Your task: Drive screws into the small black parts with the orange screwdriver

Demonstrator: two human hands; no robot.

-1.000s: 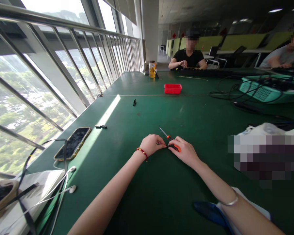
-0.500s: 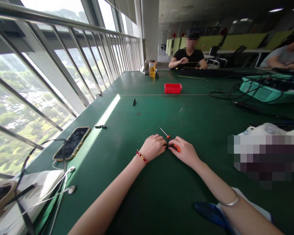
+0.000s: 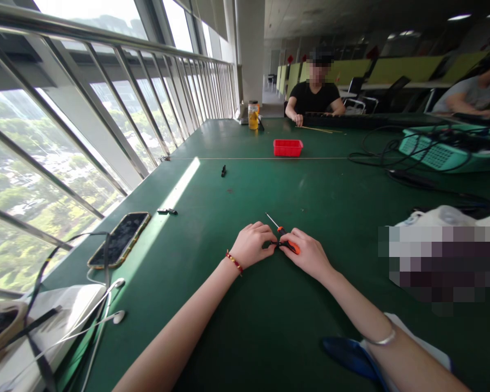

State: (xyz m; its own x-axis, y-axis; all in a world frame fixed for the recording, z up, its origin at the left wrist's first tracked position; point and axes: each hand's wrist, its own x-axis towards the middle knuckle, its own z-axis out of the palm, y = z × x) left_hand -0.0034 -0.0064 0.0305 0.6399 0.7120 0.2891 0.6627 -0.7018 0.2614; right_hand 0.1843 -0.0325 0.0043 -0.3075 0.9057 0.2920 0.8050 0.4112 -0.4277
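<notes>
Green bench [image 3: 261, 326], mid-frame: left grip [image 3: 253, 245] pinches, seemingly, a small black part [image 3: 274, 243]; right grip [image 3: 308, 251] clasps an orange-black screwdriver [image 3: 281, 231].

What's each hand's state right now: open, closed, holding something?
Left hand: closed, fingertips pinching a small black piece.
Right hand: closed, holding an orange-and-black screwdriver.

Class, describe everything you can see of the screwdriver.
The screwdriver has a thin, straight, silvery shaft, apparently metal, and an orange-and-black handle that looks like plastic or rubber. The right hand holds the handle, partly covering it. The uncovered shaft slants forward and left, with the green table behind it in view. Whether it touches the tabletop, and its tip's shape, cannot be told.
</notes>
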